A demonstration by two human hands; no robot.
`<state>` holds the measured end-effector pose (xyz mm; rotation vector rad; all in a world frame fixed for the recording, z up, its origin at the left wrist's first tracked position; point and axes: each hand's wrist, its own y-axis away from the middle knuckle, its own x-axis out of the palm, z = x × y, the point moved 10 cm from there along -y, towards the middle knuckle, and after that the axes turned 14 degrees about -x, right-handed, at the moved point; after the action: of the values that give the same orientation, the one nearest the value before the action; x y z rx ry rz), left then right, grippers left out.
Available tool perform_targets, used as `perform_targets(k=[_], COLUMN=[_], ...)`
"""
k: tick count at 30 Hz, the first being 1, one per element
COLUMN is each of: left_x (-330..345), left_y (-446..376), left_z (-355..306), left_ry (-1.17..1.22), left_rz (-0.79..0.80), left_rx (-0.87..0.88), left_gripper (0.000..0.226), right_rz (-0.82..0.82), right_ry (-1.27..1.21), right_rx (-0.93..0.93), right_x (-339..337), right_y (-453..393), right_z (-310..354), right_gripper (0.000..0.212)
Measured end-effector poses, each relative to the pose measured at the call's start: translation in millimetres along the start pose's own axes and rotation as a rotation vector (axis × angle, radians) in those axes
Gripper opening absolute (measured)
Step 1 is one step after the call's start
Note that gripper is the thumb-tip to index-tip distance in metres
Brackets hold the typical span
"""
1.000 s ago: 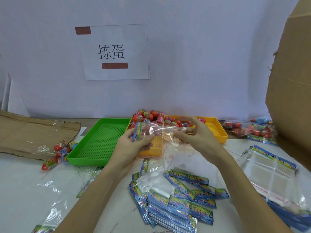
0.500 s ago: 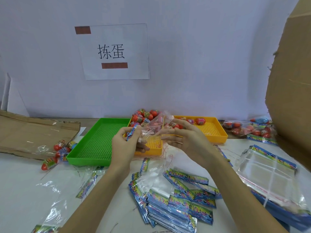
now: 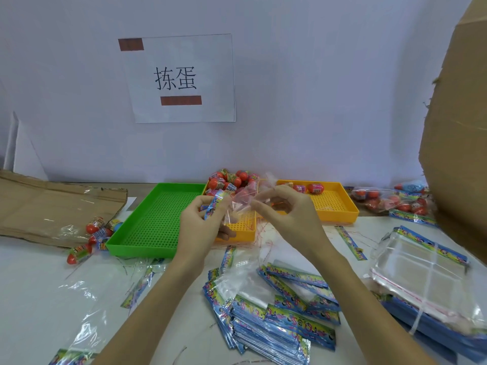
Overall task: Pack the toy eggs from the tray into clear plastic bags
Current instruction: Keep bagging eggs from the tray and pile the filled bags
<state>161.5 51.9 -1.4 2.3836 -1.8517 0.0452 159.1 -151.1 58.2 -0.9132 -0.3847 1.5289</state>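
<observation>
A clear plastic bag (image 3: 243, 200) with a colourful header strip hangs between both hands above the orange tray (image 3: 334, 206). My left hand (image 3: 203, 225) pinches the header end of the bag. My right hand (image 3: 286, 216) pinches the bag's crumpled open end, fingers curled. Red toy eggs (image 3: 232, 180) are heaped at the tray's back left, and two more eggs (image 3: 308, 188) lie at its back rim. The bag looks empty.
A green tray (image 3: 155, 222) sits left of the orange one. Loose eggs (image 3: 92, 235) lie by flat cardboard on the left. Stacks of unused bags (image 3: 276, 312) lie near me and bigger bags (image 3: 421, 272) on the right. Filled bags (image 3: 392, 201) and a tall cardboard box (image 3: 458, 143) stand right.
My hands have drawn closer together over the tray. The bag, stretched flat a second ago, is now bunched up between them, and my right hand has moved left along it.
</observation>
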Motion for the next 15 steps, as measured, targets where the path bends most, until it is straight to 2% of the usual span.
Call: perform_targets(k=[3, 6, 9, 11, 13, 15], left_x=[4, 0, 2, 10, 18, 23], left_y=[1, 1, 1, 3, 11, 22], left_z=[-3, -4, -7, -10, -18, -30], left_ry=[-0.094, -0.163, -0.204, -0.312, -0.559, -0.681], left_rz=[0.005, -0.036, -0.016, 0.036, 0.029, -0.019], left_rx=[0.043, 0.078, 0.118, 0.187, 0.326, 0.505], left_gripper=[0.037, 0.043, 0.074, 0.089, 0.083, 0.055], right_rz=[0.032, -0.055, -0.139, -0.161, -0.138, -0.129], right_ry=[0.163, 0.332, 0.465, 0.412, 0.281, 0.171], right_rx=[-0.056, -0.075, -0.099, -0.068, 0.008, 0.076], right_x=[-1, -10, -17, -21, -22, -22], right_y=[-1, 1, 2, 2, 1, 1], right_z=[5, 10, 17, 14, 3, -5], right_gripper=[0.012, 0.012, 0.018, 0.021, 0.022, 0.022])
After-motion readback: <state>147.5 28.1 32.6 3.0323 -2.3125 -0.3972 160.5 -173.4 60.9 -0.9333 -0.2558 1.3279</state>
